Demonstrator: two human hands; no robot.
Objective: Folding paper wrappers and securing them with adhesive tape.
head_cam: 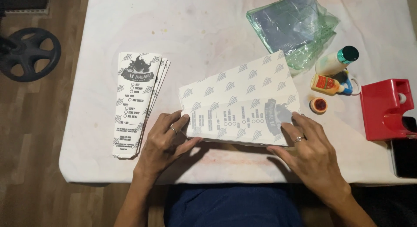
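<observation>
While both hands press down on it, the printed paper sheet (241,107) lies near the front edge of the tabletop (200,31), its long axis running left to right with a slight tilt up toward the right. The near strip looks folded over, printed side up. The left hand (167,142) sits at the sheet's left end, fingers flat on the folded corner. The right hand (310,151) is at the right end, fingers spread flat on the fold. Neither hand grips anything; both are open, palms down, so the sheet sits between and just beyond them.

Toward the left edge there's a stack of finished folded sleeves (137,103). Toward the back right corner there's a green plastic bag (295,27), a glue bottle (328,84), a small round cap (318,105) and a red tape dispenser (384,107).
</observation>
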